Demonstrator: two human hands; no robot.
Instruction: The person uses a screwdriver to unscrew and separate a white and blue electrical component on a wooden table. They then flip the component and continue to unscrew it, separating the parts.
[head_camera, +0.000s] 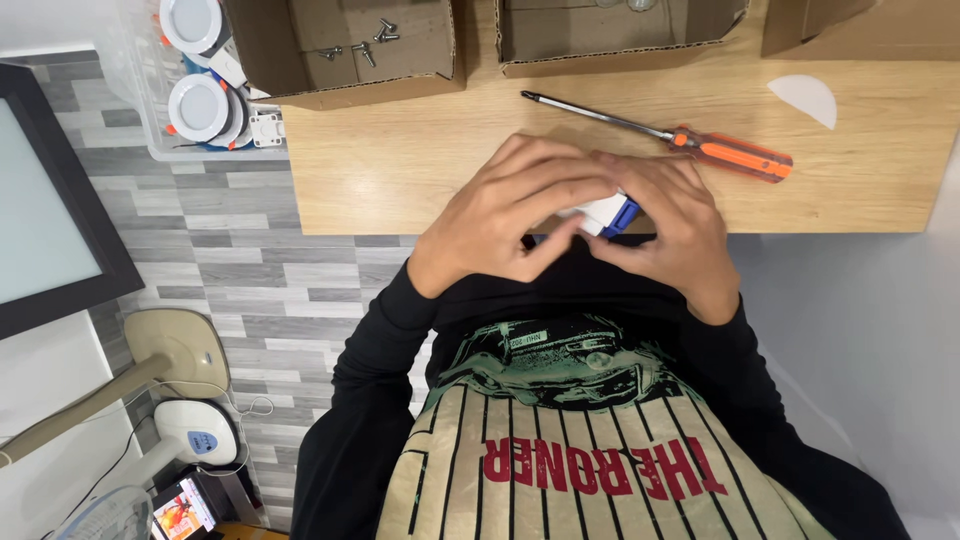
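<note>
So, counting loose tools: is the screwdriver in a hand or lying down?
Lying down: the screwdriver rests flat on the table, untouched.

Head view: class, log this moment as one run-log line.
left hand + right hand: hold white-and-blue part | screwdriver: on table

The part (604, 213) between the hands is white with a blue end. The screwdriver (700, 146) has an orange handle with a dark band and a silver shank. The table (420, 180) is pale wood grain, and the boxes (345, 60) on it are brown cardboard. The floor (230, 260) shows grey planks. The sleeves (370, 390) are black; the shirt front (560, 470) is cream with black pinstripes, red lettering and a green print.
</note>
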